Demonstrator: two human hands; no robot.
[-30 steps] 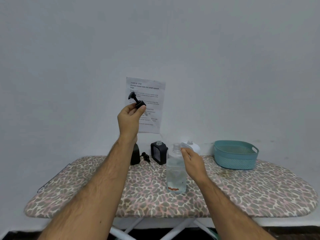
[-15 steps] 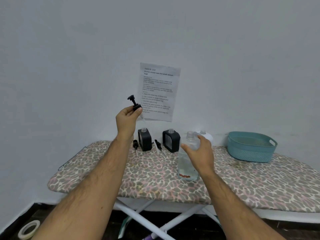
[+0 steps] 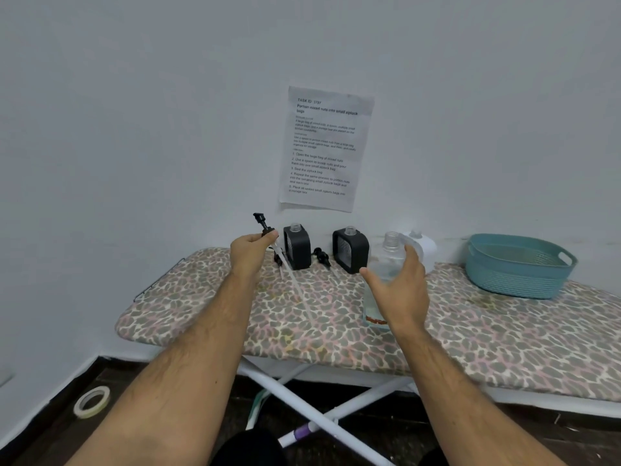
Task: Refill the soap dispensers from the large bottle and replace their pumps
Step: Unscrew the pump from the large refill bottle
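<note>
Soap pump (image 3: 263,227), black plastic with a long clear tube slanting down toward the board, is pinched at its collar by the left hand (image 3: 250,255), raised just left of the two dispensers. Both dispensers, left one (image 3: 297,246) and right one (image 3: 350,249), are squarish, dark and open-necked, standing at the wall with another pump (image 3: 321,254) lying between them. Right hand (image 3: 398,290) is spread with relaxed fingers against the large bottle (image 3: 386,264), clear, uncapped and upright on the leopard-print ironing board (image 3: 201,297). A teal ribbed basket (image 3: 517,265) sits far right.
</note>
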